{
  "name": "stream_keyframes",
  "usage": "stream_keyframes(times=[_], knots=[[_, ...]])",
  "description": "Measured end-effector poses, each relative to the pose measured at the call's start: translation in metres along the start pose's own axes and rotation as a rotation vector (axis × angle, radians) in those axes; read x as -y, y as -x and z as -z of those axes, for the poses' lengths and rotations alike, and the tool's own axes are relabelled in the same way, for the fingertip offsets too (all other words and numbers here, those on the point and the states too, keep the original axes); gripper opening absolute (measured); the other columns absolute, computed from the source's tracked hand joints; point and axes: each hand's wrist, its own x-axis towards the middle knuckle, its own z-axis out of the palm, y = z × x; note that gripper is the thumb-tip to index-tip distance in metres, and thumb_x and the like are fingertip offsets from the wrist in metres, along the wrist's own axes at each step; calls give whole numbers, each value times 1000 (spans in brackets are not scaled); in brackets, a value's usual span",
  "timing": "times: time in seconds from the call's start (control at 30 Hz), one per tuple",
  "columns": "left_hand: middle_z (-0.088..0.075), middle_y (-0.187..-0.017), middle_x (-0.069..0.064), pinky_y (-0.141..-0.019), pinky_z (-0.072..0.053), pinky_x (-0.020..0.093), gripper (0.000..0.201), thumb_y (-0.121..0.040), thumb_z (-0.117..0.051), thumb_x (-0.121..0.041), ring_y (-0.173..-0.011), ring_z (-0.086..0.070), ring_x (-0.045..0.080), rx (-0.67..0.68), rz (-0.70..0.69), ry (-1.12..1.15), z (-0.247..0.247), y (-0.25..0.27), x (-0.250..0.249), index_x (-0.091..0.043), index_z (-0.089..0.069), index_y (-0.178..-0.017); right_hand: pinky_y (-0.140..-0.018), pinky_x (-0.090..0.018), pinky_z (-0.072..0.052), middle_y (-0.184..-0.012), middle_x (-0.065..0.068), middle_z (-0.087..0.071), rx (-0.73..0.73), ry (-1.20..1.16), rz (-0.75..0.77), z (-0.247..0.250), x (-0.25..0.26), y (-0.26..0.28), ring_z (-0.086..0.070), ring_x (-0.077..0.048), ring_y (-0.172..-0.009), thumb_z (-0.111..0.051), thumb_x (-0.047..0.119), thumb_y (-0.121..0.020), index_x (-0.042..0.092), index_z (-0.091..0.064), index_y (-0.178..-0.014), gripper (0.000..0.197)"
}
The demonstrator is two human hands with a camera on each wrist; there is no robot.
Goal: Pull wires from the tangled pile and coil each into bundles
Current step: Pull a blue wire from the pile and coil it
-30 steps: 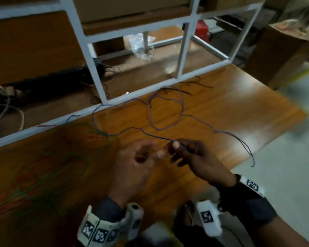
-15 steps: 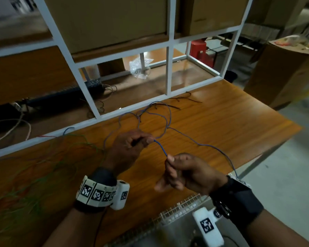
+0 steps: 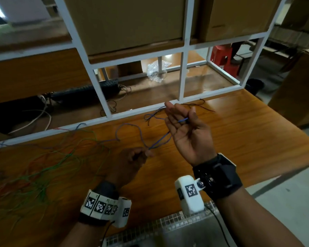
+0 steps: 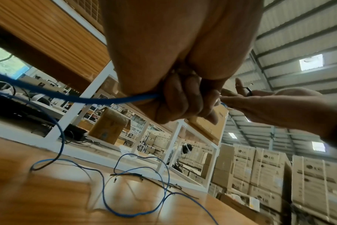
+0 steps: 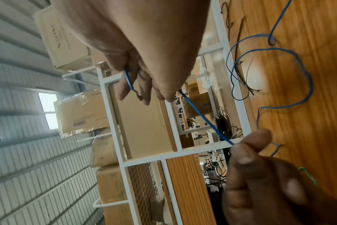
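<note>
A thin blue wire point(image 3: 159, 139) runs taut between my two hands above the wooden table point(image 3: 239, 139). My left hand point(image 3: 132, 159) pinches it at the fingertips. My right hand point(image 3: 184, 122) is raised palm up with its fingers straight, and its thumb pins the wire's end point(image 3: 183, 120) across the palm. The rest of the blue wire point(image 3: 128, 125) lies in loose loops near the shelf frame. The tangled pile point(image 3: 43, 166) of green and red wires sits at the table's left. In the right wrist view the blue wire point(image 5: 202, 117) stretches from my right hand point(image 5: 140, 79) to my left hand point(image 5: 260, 167).
A white metal shelf frame point(image 3: 141, 111) stands along the table's back, with cardboard boxes point(image 3: 128, 24) above. Behind it lie a black power strip point(image 3: 84, 90) and a plastic bag point(image 3: 157, 70). A thin black wire point(image 3: 203, 106) lies by the frame. A mesh basket point(image 3: 168, 223) sits at the near edge.
My right hand has risen away from the left toward the shelf and turned palm up, with the wire's end still in it. My left hand has dropped nearer to me.
</note>
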Motion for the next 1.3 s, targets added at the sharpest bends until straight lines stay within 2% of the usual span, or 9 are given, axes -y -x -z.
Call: stream_keyframes(times=[0.2,0.3,0.47,0.63,0.87,0.97,1.1,1.2,1.3], knots=[[-67,-73,-11,-63,-46,30,42,-81,-53,-77,-68,-61,5,172,16,-136,11,-8,5,-42,-73,-93,-115,-39,-42,-132,-17,-69,-156,296,139,4,-23,-19,-61,-25,-132,-36,31,-110,2,-59,-130,42],[-68,-79,-21,-62,-44,13,12,-95,-60,-47,-75,-60,-6,116,-20,-277,37,-25,9,-42,-70,-92,-112,-38,-46,-120,-11,-75,-226,866,315,20,-35,-27,-64,-20,-126,-40,25,-112,7,-70,-121,36],[-67,-78,-14,-60,-51,27,8,-91,-69,-35,-70,-59,4,213,-150,-439,76,-50,1,-31,-74,-97,-104,-41,-50,-121,4,-75,-37,1383,47,43,-53,-32,-63,-4,-122,-47,34,-109,8,-66,-124,35],[-65,-83,-29,-63,-51,19,17,-86,-75,-17,-74,-62,-5,219,-371,-498,109,-81,-20,-27,-78,-100,-91,-61,-52,-112,-13,-73,189,1608,-111,48,-49,-39,-70,-28,-108,-45,71,-99,15,-70,-115,63],[-75,-90,-14,-66,-51,18,13,-86,-76,-26,-78,-65,-4,278,-610,-495,101,-124,-74,-24,-80,-98,-96,-67,-48,-112,-32,-65,374,1525,-379,23,-34,-31,-62,-53,-107,-46,61,-105,33,-76,-111,42],[-75,-88,-13,-69,-50,11,13,-84,-79,-20,-81,-69,-2,342,-564,-383,87,-137,-98,-19,-80,-96,-92,-23,-48,-94,12,-77,372,1369,-406,8,-18,-23,-69,-4,-98,-48,26,-110,18,-75,-107,29],[-76,-81,-8,-71,-50,11,12,-79,-82,-10,-77,-70,1,327,-483,-165,66,-152,-108,-8,-80,-90,-79,-39,-43,-93,-28,-69,457,1073,-362,1,-2,-11,-62,-23,-84,-49,22,-109,1,-72,-113,31],[-77,-79,3,-71,-55,23,6,-82,-78,-5,-74,-70,13,321,-475,83,43,-157,-99,-6,-79,-87,-107,-40,-44,-113,-25,-73,509,756,-418,-1,9,-7,-67,-29,-113,-54,19,-105,-8,-62,-124,34],[-76,-81,0,-69,-54,25,13,-86,-73,-8,-71,-68,13,281,-450,190,22,-155,-97,-19,-79,-83,-108,-37,-47,-119,-19,-73,575,571,-345,-14,21,-8,-69,-26,-114,-56,17,-104,-6,-60,-132,37]])
